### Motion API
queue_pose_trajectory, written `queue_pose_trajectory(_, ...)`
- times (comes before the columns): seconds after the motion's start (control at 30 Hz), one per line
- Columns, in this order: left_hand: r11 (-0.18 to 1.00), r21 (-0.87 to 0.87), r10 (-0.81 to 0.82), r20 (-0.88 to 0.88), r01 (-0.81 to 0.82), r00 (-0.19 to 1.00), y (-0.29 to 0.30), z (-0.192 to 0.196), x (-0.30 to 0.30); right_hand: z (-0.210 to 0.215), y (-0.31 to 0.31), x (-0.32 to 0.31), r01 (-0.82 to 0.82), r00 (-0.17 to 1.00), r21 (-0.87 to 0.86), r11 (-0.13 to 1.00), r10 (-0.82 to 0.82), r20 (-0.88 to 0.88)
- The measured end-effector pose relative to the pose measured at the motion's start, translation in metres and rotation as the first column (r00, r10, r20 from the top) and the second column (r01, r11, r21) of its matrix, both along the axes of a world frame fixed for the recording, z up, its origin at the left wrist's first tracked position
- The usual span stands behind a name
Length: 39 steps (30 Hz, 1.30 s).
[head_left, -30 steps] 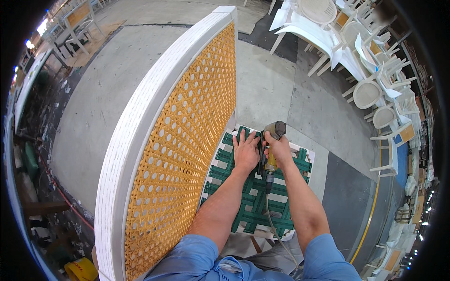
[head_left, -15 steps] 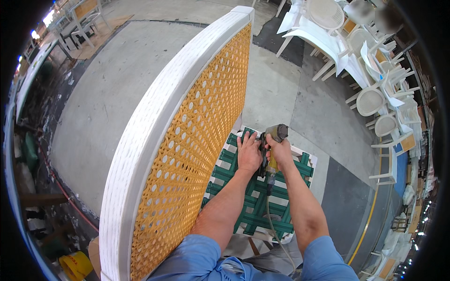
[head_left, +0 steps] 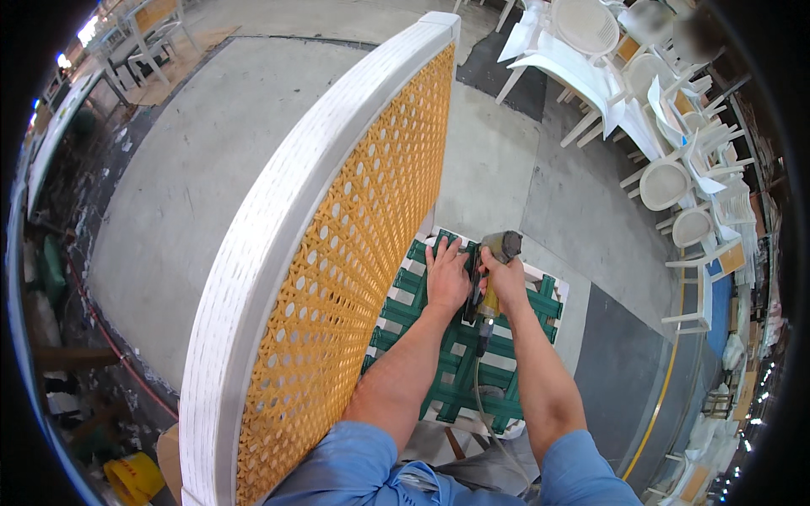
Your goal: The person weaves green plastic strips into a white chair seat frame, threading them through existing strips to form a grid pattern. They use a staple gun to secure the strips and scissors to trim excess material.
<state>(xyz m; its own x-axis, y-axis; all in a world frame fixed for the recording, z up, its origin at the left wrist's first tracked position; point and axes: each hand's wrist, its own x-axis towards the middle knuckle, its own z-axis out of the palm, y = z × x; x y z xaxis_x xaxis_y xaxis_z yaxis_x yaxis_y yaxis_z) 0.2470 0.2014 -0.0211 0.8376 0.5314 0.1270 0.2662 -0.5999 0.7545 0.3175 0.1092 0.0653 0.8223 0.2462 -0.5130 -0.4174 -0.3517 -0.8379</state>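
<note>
Green webbing [head_left: 456,371], woven in a lattice across a white seat frame [head_left: 553,291], lies flat a little right of the frame's centre, on the grey concrete floor [head_left: 211,194]. Pressed onto its upper edge is the left hand [head_left: 445,274], palm down with the fingers spread and flat on the straps; it grips nothing. Just beside it, touching or nearly so, the right hand [head_left: 504,282] is wrapped tightly around the handle of a pneumatic staple gun [head_left: 494,261] (yellow-grey body, dark magazine), whose nose points down at the webbing near the top edge of the seat. A thin air hose [head_left: 483,405] trails from the tool's base toward the lower edge of the picture, running between the two forearms. Both arms come up from blue sleeves [head_left: 354,460] at the bottom.

Filling the left half of the frame, a tall curved panel [head_left: 261,278] with a white rim and a honey-coloured cane mesh [head_left: 354,278] stands on edge, right beside the left forearm. White chairs [head_left: 666,160] are stacked in the upper right, well apart from the hands. A yellow container [head_left: 135,479] sits at the lower left.
</note>
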Motion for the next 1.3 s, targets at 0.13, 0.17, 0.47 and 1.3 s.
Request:
queue_pose_trajectory(0.13, 0.999, -0.04, -0.028, -0.083, 0.025, 0.996, 0.0, -0.001, 0.001, -0.001, -0.005, 0.001, 0.014, 0.998, -0.037, 0.999, -0.012, 0.06)
queue_pose_trajectory(0.17, 0.999, -0.032, -0.023, -0.079, 0.02, 0.997, -0.001, -0.001, 0.002, -0.001, -0.006, 0.0, 0.03, 0.999, -0.045, 0.999, -0.028, 0.043)
queue_pose_trajectory(0.47, 1.0, 0.013, -0.005, 0.03, 0.004, 1.0, 0.002, -0.003, 0.003, 0.062, -0.084, -0.042, 0.159, 0.987, 0.114, 0.981, -0.159, -0.015)
queue_pose_trajectory(1.3, 0.196, -0.763, -0.465, -0.626, -0.617, 0.627, -0.084, 0.037, -0.3, 0.069, -0.549, -0.489, 0.929, 0.368, 0.013, 0.371, -0.916, -0.158)
